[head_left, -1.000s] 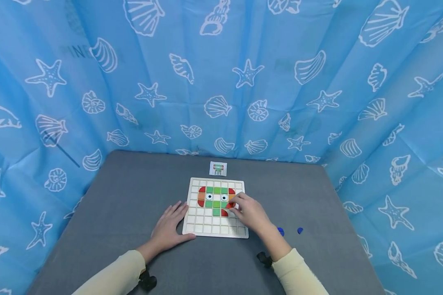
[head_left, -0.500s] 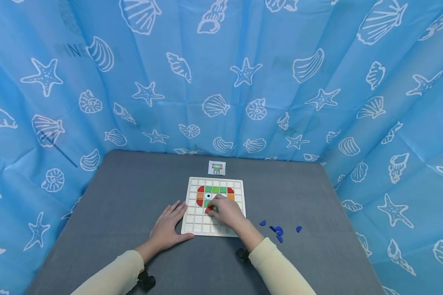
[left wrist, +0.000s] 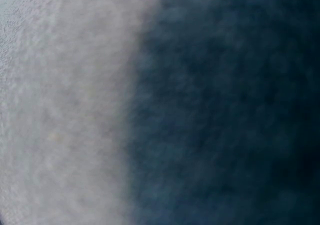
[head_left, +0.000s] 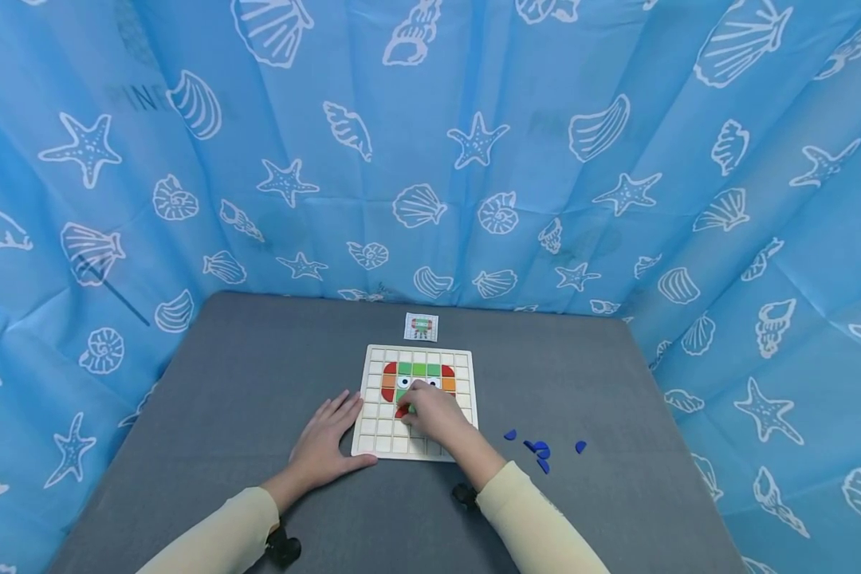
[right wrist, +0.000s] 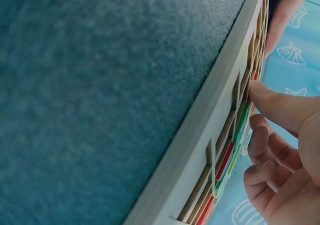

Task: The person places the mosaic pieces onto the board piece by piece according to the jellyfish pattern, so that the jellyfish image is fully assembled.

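Note:
A white grid board (head_left: 371, 443) lies on the table, with red, orange, green and eye-patterned tiles set in its cells. My right hand (head_left: 439, 411) is over the middle of the board and pinches a red quarter-round tile (head_left: 401, 412) at a cell left of the lower green tile. In the right wrist view the thumb of my right hand (right wrist: 285, 135) reaches down to the board's cells, its other fingers curled. Fingers spread, my left hand (head_left: 326, 440) rests along the board's left edge. The right hand covers part of the pattern.
A small picture card (head_left: 421, 327) with a similar coloured figure lies behind the board. Several blue half-round tiles (head_left: 541, 449) are scattered on the grey table (head_left: 617, 510) to the right. A blue shell-patterned curtain (head_left: 473, 199) hangs around the table's far side.
My right hand has carried the red tile leftward across the board, then slightly down to the cell by the lower green tile. The left hand has stayed at the board's edge.

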A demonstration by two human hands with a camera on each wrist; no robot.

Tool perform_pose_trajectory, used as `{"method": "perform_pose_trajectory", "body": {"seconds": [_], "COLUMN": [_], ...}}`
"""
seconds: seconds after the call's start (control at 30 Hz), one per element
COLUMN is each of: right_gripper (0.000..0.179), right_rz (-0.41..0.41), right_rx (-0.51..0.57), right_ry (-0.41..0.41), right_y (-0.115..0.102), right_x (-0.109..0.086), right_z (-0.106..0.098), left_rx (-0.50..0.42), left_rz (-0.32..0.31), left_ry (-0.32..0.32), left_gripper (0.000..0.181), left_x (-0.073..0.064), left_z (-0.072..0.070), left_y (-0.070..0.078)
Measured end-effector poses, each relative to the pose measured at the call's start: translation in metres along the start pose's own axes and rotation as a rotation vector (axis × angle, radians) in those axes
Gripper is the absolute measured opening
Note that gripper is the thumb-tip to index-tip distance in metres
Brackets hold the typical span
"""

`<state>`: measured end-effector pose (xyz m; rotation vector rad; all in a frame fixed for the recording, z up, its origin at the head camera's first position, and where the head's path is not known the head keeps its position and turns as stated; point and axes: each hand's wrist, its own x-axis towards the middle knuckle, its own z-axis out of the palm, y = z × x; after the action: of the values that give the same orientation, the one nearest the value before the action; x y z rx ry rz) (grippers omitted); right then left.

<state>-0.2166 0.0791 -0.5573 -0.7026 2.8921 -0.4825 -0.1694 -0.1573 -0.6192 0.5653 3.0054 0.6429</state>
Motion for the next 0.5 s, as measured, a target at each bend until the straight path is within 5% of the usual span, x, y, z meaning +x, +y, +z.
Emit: {"method": "perform_pose_trajectory", "body": {"seconds": [0.27, 0.5], "right_gripper": [0.024, 0.023], "right_rz": [-0.029, 0.025], "right_rx": [0.083, 0.1], "right_ry": [0.075, 0.162], "right_y": [0.004, 0.024], "right_x": [-0.015, -0.044], "right_z": [-0.012, -0.025], "left_rx": [-0.018, -0.034], "left_rz": [0.004, 0.0], "left_ry": [-0.006, 0.015], "left_gripper": [0.112, 0.112], "left_x": [0.0, -0.001], "left_z": [0.0, 0.0], "left_y": [0.001, 0.002]}}
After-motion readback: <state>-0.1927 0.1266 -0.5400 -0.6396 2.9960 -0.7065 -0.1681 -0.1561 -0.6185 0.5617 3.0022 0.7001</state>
